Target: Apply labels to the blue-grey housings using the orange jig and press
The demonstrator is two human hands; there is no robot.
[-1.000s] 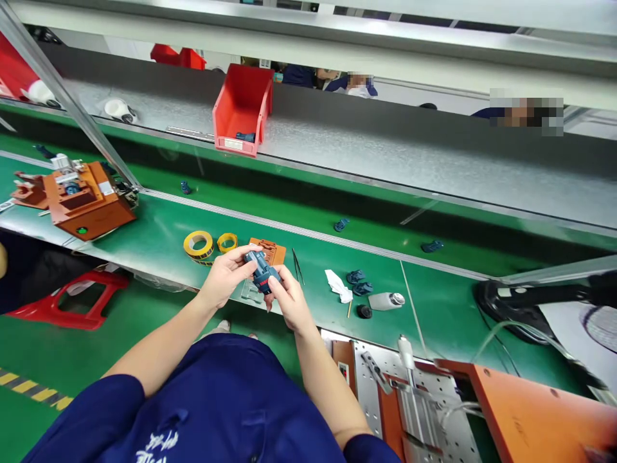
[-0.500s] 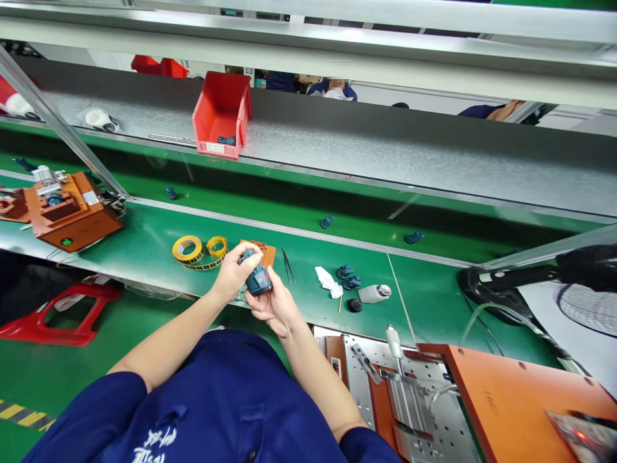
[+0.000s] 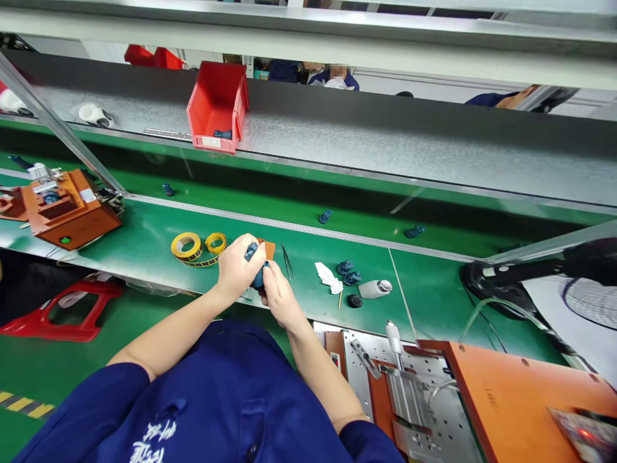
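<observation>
Left hand (image 3: 236, 269), right hand (image 3: 283, 301) clamped round blue part (image 3: 259, 279); orange block (image 3: 270, 249) half-hidden behind; tweezers (image 3: 285, 252) near

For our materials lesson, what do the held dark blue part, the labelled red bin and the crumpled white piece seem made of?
Dark blue part: perhaps moulded plastic, since its colour looks even; partly hidden, finish unclear.
Labelled red bin: probably plastic, smooth and slightly glossy, with uniform colour and thin walls.
Crumpled white piece: paper or cloth, matt, judging by its creases.

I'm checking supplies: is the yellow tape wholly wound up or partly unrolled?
Partly unrolled: a strip runs from the larger coil toward the smaller coil.
</observation>
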